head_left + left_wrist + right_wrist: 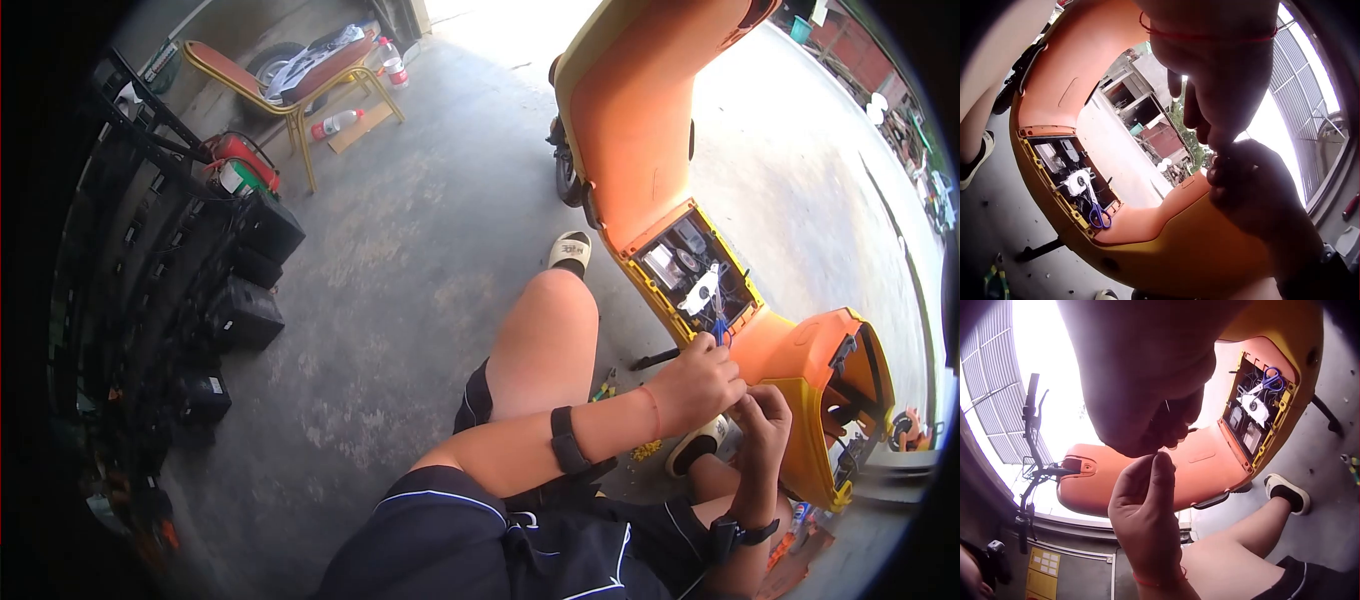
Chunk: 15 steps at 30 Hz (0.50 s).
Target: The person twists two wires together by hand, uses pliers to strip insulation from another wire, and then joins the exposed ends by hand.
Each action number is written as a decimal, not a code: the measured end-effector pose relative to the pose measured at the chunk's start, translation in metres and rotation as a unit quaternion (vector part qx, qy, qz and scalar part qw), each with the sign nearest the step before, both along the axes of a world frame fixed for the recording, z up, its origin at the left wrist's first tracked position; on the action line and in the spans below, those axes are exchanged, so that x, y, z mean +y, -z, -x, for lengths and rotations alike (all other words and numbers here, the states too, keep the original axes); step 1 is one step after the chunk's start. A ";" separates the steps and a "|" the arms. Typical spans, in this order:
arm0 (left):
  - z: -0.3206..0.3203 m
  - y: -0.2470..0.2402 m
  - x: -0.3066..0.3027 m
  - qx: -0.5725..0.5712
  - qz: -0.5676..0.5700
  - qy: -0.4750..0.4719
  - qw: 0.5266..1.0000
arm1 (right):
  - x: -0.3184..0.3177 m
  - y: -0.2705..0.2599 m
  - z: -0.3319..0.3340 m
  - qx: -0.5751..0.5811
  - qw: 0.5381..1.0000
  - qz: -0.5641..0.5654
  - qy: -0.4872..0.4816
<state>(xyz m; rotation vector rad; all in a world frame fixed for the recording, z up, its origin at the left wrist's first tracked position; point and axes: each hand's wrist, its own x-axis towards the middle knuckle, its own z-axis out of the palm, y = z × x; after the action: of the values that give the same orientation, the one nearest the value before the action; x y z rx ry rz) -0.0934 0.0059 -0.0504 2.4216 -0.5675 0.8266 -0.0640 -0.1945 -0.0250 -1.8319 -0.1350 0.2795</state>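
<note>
Fingertips of both hands meet in front of an orange and yellow vehicle body [640,130]. The left hand [695,382], a red string at its wrist, pinches with thumb and forefinger in the right wrist view [1147,503]. The right hand [765,420] has curled fingers against the left's, as the left wrist view shows [1250,184]. Something small is between them, mostly hidden and too small to name. Beyond the hands, blue-handled scissors [1099,215] lie on a white piece [1254,409] over the open compartment, which holds dark parts and wiring.
A chair [225,72] with papers and bottles [338,124] near it stands at the back left. Black boxes [243,312] line the left side. Green and yellow pliers [996,284] and yellow bits [650,448] lie on the floor. Handlebars [1034,459] rise beyond the orange body.
</note>
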 end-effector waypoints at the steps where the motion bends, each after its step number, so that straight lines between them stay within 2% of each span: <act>1: -0.001 0.002 -0.001 0.006 0.007 0.006 1.000 | -0.001 0.002 0.000 -0.018 1.000 0.004 0.004; 7: -0.005 0.006 -0.007 0.021 -0.025 0.008 0.999 | -0.002 0.001 -0.001 -0.058 0.998 0.037 0.014; 10: -0.006 0.010 -0.008 0.026 -0.025 0.026 0.999 | -0.008 0.000 -0.003 -0.042 0.998 0.052 0.002; 11: -0.005 0.010 -0.007 0.058 0.011 0.048 0.997 | -0.011 0.001 -0.003 -0.041 0.998 0.053 0.005; 13: -0.005 0.002 0.003 0.154 0.093 0.116 0.977 | -0.013 0.003 -0.004 -0.128 0.988 0.060 -0.058; 14: -0.007 -0.005 0.011 0.155 0.094 0.119 0.976 | -0.010 -0.001 -0.003 -0.127 0.988 0.061 -0.055; 15: -0.011 -0.012 0.021 0.288 0.201 0.219 0.910 | -0.007 -0.009 -0.001 -0.229 0.964 0.072 -0.111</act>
<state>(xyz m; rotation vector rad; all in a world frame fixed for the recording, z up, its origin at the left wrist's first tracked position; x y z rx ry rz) -0.0828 0.0267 -0.0383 1.9077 -0.5963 0.0146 -0.0635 -0.2011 -0.0156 -2.0037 -0.6594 0.0153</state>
